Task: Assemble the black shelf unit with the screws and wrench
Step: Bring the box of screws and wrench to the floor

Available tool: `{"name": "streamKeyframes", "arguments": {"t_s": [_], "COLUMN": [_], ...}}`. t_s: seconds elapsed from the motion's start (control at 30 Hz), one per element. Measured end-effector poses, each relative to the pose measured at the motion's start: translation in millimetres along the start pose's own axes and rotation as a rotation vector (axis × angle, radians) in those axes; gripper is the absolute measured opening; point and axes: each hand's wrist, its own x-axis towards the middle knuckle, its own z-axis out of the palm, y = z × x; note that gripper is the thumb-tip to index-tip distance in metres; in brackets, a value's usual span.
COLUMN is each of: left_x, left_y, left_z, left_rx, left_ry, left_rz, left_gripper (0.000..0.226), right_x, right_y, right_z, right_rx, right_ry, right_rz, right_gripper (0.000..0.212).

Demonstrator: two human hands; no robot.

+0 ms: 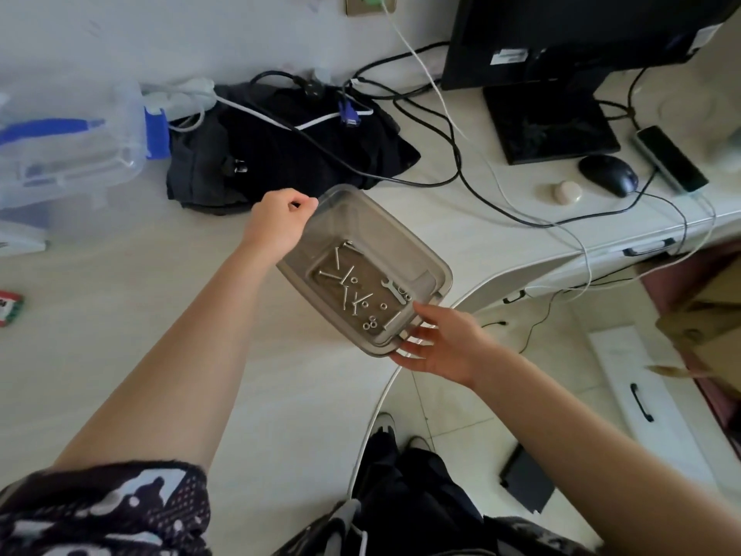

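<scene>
Screws (344, 279), loose and silver, lie scattered in the bottom of a clear smoky-grey rectangular plastic container (435, 262) that both hands carry above the near right edge of the pale desk (120, 315). The left hand (280, 222) is curled closed around the container's far left corner rim, thumb and fingers pinching it. The right hand (441, 343) supports the near right corner from below, its fingers spread nearly straight under the base and the thumb lying along the rim. The container is tilted, so its contents lie toward the near half. About seven long screws can be counted, several crossing one another, along with roughly eight small silver nuts (373, 321); the exact tally is hard to tell. One small flat silver wrench (395, 290) rests near the right wall of the container.

At the desk's far edge lies a heap of black fabric (280, 150) with black and white cables (401, 102) running over it. To the far left stands a clear plastic storage box with blue latches (72, 154). On the far right are a black monitor (561, 34) on its square stand, a black computer mouse (609, 174), and a small beige oval object (565, 191). A red-and-green packet (10, 307) sits at the left edge.
</scene>
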Motion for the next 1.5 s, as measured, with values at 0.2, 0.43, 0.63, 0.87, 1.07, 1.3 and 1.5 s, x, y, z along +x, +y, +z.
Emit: {"name": "streamKeyframes", "arguments": {"t_s": [0.2, 0.43, 0.63, 0.87, 1.07, 1.3, 1.5], "left_x": [-5.0, -20.5, -45.2, -90.1, -151.1, -248.0, -345.8], "left_y": [4.0, 10.6, 27.4, 72.1, 107.6, 126.7, 129.9], "left_z": [5.4, 16.9, 42.9, 99.7, 158.2, 229.5, 287.2], "left_rx": [-0.016, -0.196, -0.335, -0.306, -0.286, -0.307, -0.32], "left_ry": [0.0, -0.039, -0.079, -0.176, -0.261, -0.34, -0.457], "left_rz": [-0.01, -0.065, -0.043, 0.03, 0.115, 0.254, 0.319], "left_gripper": [0.034, 0.024, 0.024, 0.023, 0.023, 0.028, 0.029], "right_x": [-6.9, -21.4, -36.8, -66.2, -96.3, -143.9, -197.4], "right_y": [4.0, 8.9, 13.5, 35.2, 74.6, 142.6, 222.4], "right_z": [-2.6, -31.0, -65.8, -140.2, -214.7, -301.7, -375.2], "right_rx": [-0.014, 0.008, 0.02, 0.101, 0.198, 0.31, 0.464], "right_ry": [0.095, 0.141, 0.24, 0.383, 0.519, 0.7, 0.747], "right_rz": [-0.064, -0.136, -0.221, -0.362, -0.458, -0.507, -0.513], "right_gripper": [0.01, 0.013, 0.009, 0.013, 0.017, 0.01, 0.008]}}
